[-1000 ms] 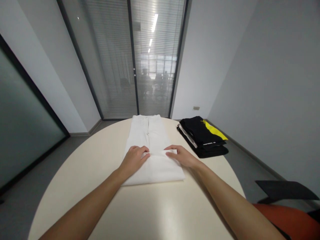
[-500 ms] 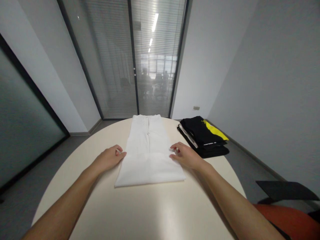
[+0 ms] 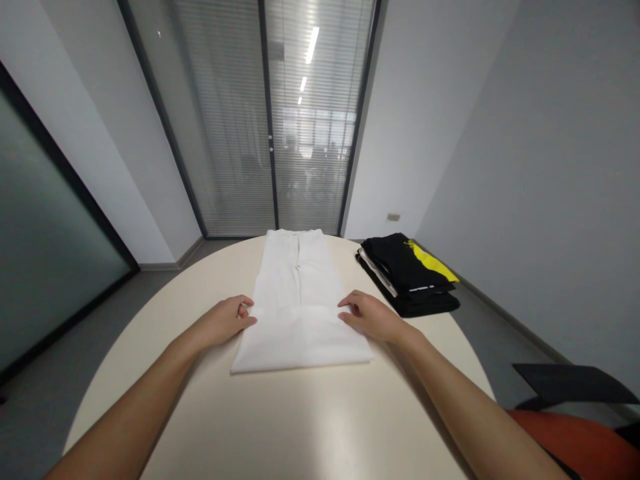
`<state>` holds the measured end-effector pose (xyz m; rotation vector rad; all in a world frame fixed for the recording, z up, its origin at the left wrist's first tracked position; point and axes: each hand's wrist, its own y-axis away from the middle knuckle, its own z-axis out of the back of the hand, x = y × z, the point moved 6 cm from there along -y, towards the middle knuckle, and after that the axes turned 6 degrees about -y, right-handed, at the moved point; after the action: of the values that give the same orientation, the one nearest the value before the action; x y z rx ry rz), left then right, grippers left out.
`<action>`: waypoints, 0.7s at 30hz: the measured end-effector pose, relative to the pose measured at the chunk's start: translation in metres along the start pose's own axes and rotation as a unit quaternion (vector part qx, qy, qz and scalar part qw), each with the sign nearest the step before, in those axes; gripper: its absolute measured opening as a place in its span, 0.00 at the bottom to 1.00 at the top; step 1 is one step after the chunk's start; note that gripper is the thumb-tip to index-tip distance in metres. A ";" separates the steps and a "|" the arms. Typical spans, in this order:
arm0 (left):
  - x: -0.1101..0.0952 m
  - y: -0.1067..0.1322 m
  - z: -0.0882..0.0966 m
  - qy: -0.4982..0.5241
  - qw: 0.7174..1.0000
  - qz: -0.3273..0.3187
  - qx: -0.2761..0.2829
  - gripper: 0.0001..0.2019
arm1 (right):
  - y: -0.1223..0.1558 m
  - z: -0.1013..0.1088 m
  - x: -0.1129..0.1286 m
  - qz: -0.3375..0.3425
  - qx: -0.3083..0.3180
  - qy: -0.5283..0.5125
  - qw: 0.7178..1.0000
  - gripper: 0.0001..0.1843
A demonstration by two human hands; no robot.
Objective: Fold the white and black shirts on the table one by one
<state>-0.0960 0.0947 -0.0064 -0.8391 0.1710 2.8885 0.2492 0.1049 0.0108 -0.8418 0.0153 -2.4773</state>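
A folded white garment (image 3: 299,337) lies flat on the table, its long sides turned in so that they meet along a middle seam. Its near end is doubled over into a wide flap. My left hand (image 3: 225,321) is at the left edge by the top of the flap, thumb over the cloth and fingers curled at the side. On the opposite edge, my right hand (image 3: 371,316) holds the matching corner between thumb and index finger. The fingertips under the cloth are partly hidden.
The round cream table (image 3: 260,427) carries a stack of folded dark clothes (image 3: 400,267) at the right, with a yellow patch on the top piece. An orange and black chair (image 3: 575,437) stands at the lower right. Behind the table is a glass partition (image 3: 225,167) with blinds.
Both hands have shifted slightly and their fingertips have closed in on the garment's edges at the flap. The garment and the dark stack look unchanged.
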 end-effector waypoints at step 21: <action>-0.026 0.002 0.007 0.146 0.989 -0.035 -0.010 0.14 | -0.001 -0.006 -0.034 -0.157 -0.022 -0.240 0.958 0.13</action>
<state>-0.0778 0.0910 0.0136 -1.2432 0.1377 2.6938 0.2678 0.1206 -0.0132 -1.5486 -0.2532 -2.4892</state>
